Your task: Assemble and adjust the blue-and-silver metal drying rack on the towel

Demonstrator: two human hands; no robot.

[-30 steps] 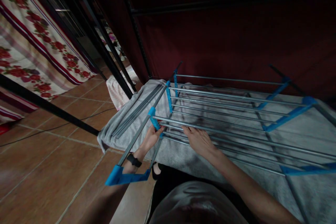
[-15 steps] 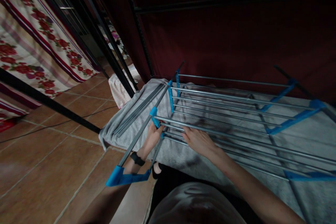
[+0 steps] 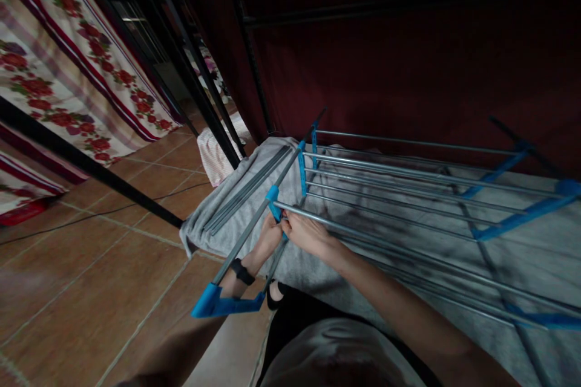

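head view:
rack [image 3: 408, 181]: metal rods with blue joints, lying on grey cloth [image 3: 521, 254] over the floor [image 3: 91, 290]
left hand [image 3: 269, 237]: clenched on the rack's near-left joint [image 3: 274, 202], from below
right hand [image 3: 307, 233]: touching the left, fingers curled around a rod end at that joint
spare rods [image 3: 247, 188]: on cloth, left of rack

Bare forearms, no sleeves; black wristband [image 3: 242, 271], maybe a watch, on left wrist; grey top [image 3: 336, 351], dark trousers.
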